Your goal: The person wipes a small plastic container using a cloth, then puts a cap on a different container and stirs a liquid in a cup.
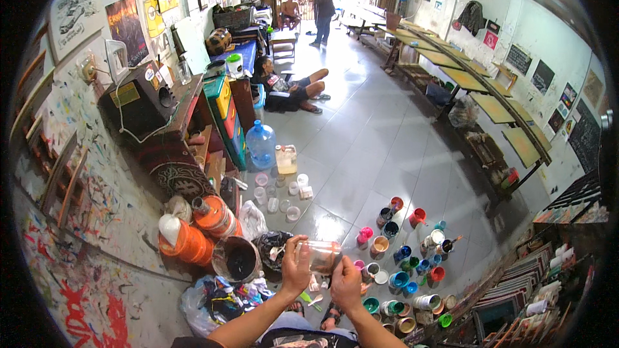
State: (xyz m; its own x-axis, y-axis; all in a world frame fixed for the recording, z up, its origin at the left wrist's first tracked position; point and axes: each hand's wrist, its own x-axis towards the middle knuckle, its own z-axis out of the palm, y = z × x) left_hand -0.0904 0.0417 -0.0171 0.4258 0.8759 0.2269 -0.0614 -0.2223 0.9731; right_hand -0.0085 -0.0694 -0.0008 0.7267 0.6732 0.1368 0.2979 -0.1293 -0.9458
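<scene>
– Where is the clear jar [321,256] held?
– Sideways, it is gripped between the left hand [296,270] and the right hand [346,282].
– And the paint cups [400,280]?
– They are spread to the right hand's right.

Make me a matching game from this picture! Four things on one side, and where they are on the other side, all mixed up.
Things:
1. Clear container
2. Big water bottle
3. Paint cups
4. Dark jacket

Places:
A. Hanging on the right wall
B. On the floor, beside a jug of yellowish liquid
C. Held between the left hand and the right hand
D. Grouped on the floor, mostly to the right of the hands

Right pairs: 1-C, 2-B, 3-D, 4-A
</scene>
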